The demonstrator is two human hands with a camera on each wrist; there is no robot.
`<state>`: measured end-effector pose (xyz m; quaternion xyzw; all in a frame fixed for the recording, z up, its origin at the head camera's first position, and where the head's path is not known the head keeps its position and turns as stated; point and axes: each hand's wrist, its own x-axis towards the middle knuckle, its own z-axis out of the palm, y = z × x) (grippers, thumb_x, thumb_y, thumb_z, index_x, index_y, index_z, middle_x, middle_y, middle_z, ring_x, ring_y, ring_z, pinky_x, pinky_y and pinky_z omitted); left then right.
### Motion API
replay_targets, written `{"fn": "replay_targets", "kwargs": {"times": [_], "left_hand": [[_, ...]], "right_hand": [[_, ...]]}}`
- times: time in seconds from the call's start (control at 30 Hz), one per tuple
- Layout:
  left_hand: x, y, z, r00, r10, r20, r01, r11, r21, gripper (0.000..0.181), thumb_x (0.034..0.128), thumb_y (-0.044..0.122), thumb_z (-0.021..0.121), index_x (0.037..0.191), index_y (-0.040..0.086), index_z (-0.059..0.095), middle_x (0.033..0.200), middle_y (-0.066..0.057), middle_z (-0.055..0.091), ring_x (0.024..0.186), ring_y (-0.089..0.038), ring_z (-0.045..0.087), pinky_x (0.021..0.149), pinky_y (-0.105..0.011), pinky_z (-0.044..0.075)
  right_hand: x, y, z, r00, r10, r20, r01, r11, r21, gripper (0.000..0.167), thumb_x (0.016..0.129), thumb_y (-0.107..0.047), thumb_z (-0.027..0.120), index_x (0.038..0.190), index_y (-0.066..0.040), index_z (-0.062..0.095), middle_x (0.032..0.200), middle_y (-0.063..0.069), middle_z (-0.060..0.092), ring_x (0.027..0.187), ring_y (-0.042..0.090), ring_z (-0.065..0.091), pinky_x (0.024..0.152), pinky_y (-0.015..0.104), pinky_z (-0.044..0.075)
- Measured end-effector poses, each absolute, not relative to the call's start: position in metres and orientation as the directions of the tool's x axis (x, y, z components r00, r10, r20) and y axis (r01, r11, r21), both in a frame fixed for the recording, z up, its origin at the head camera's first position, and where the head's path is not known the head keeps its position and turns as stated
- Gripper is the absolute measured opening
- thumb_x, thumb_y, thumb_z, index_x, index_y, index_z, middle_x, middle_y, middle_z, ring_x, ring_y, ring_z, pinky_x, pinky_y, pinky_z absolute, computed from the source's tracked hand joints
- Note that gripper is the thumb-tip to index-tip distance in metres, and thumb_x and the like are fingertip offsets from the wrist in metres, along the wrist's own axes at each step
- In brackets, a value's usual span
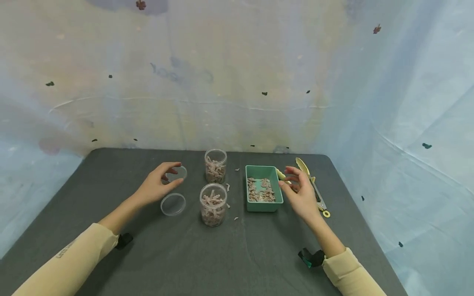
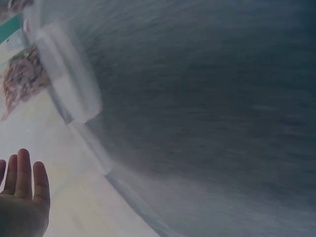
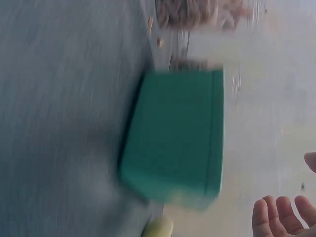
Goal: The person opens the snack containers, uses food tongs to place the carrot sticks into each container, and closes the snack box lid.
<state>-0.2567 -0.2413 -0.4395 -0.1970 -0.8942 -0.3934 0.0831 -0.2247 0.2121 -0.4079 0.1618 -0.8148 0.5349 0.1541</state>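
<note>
My left hand (image 1: pixel 159 183) hovers at the far clear round lid (image 1: pixel 177 174), thumb and fingers apart; its fingers (image 2: pixel 23 175) look straight and hold nothing in the left wrist view. A nearer clear lid (image 1: pixel 173 204) lies flat on the table. Two clear jars, the far one (image 1: pixel 215 166) and the near one (image 1: pixel 213 205), stand uncovered, holding small pinkish-brown strips. Beside the right wall of a green box (image 1: pixel 264 206) hangs my right hand (image 1: pixel 301 195), fingers loosely bent and empty. More strips (image 1: pixel 261 195) lie in that box.
Tongs (image 1: pixel 317 193) with yellowish tips lie right of the box, partly behind the right hand. Several loose strips (image 1: pixel 228 187) are scattered between jars and box. The dark table (image 1: pixel 229 263) ends at a hanging sheet (image 1: pixel 222 82) behind.
</note>
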Motion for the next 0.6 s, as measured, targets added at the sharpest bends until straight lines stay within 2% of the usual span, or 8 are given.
{"fn": "replay_targets", "kwargs": {"times": [0.13,0.3,0.43,0.6], "left_hand": [[-0.241,-0.248,-0.446,-0.901,0.336,0.274,0.432,0.645,0.630,0.059,0.1014,0.027,0.072,0.152,0.008,0.049,0.145,-0.016,0.053,0.123,-0.037,0.058,0.093,-0.058,0.051],[-0.225,-0.254,-0.458,-0.896,0.388,0.214,0.438,0.698,0.567,0.064,0.0988,0.033,0.075,0.152,0.007,0.050,0.146,-0.017,0.053,0.128,-0.040,0.056,0.093,-0.062,0.051],[-0.216,-0.259,-0.466,-0.895,0.411,0.174,0.439,0.742,0.506,0.070,0.0950,0.037,0.078,0.151,0.005,0.051,0.149,-0.020,0.052,0.133,-0.044,0.053,0.099,-0.065,0.048],[-0.210,-0.262,-0.470,-0.882,0.441,0.166,0.465,0.759,0.455,0.075,0.0898,0.038,0.083,0.151,0.006,0.053,0.148,-0.019,0.054,0.133,-0.044,0.053,0.100,-0.065,0.048]], "right_hand": [[-0.217,0.184,-0.411,-0.876,-0.177,0.448,-0.482,0.303,-0.822,0.051,0.100,-0.001,0.068,0.147,0.001,0.048,0.139,0.022,0.052,0.119,0.042,0.056,0.093,0.019,0.050],[-0.206,0.151,-0.418,-0.851,-0.268,0.451,-0.515,0.265,-0.815,0.053,0.099,0.000,0.069,0.147,0.000,0.048,0.138,0.024,0.054,0.118,0.046,0.059,0.093,0.032,0.056],[-0.197,0.127,-0.425,-0.853,-0.334,0.402,-0.491,0.251,-0.834,0.058,0.099,-0.005,0.071,0.152,-0.004,0.046,0.145,0.019,0.054,0.125,0.041,0.059,0.099,0.044,0.055],[-0.191,0.103,-0.435,-0.861,-0.392,0.323,-0.436,0.242,-0.867,0.070,0.098,-0.009,0.074,0.158,-0.008,0.039,0.156,0.014,0.047,0.140,0.033,0.050,0.110,0.044,0.047]]}}
